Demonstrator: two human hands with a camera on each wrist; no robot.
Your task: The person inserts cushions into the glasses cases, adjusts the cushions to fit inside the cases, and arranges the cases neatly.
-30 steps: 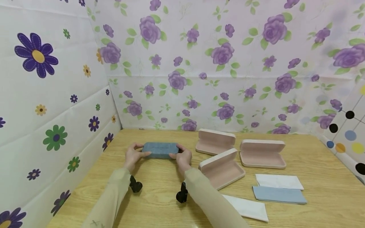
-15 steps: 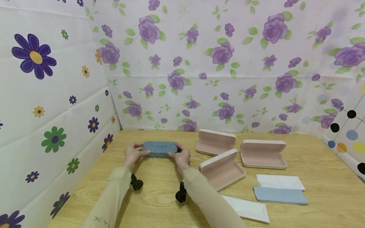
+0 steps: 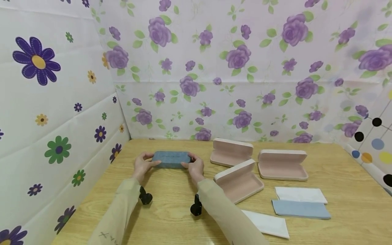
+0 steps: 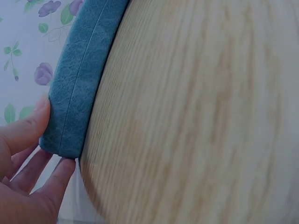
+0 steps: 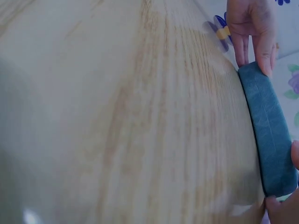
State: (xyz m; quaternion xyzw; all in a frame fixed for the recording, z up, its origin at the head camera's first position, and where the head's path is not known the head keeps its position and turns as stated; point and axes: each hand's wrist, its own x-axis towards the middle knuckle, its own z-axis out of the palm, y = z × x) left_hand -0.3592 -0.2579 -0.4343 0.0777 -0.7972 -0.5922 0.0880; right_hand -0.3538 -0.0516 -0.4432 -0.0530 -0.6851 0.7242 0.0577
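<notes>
A closed blue glasses case point(image 3: 171, 160) lies lengthwise toward the back left of the table, a seam line running along its side in the left wrist view. Its left end is held by my left hand point(image 3: 142, 167), thumb over the near side and fingers round the end. At the opposite end my right hand point(image 3: 195, 168) grips the case the same way. Fingertips of the left hand point(image 4: 30, 179) sit right at the case's lower edge by the tabletop. In the right wrist view, the right hand point(image 5: 286, 210) shows only partly at the frame's edge.
Right of my hands stand three pink-lined glasses cases with lids up: a back one point(image 3: 231, 153), a right one point(image 3: 282, 165) and a tilted near one point(image 3: 239, 185). Folded cloths lie nearer: white point(image 3: 301, 194), blue point(image 3: 301, 209) and another white point(image 3: 267, 223). Flowered sheets line the walls.
Both hands have slid the blue case a little toward the back of the table, keeping their hold. The pink-lined cases and the cloths have stayed in place.
</notes>
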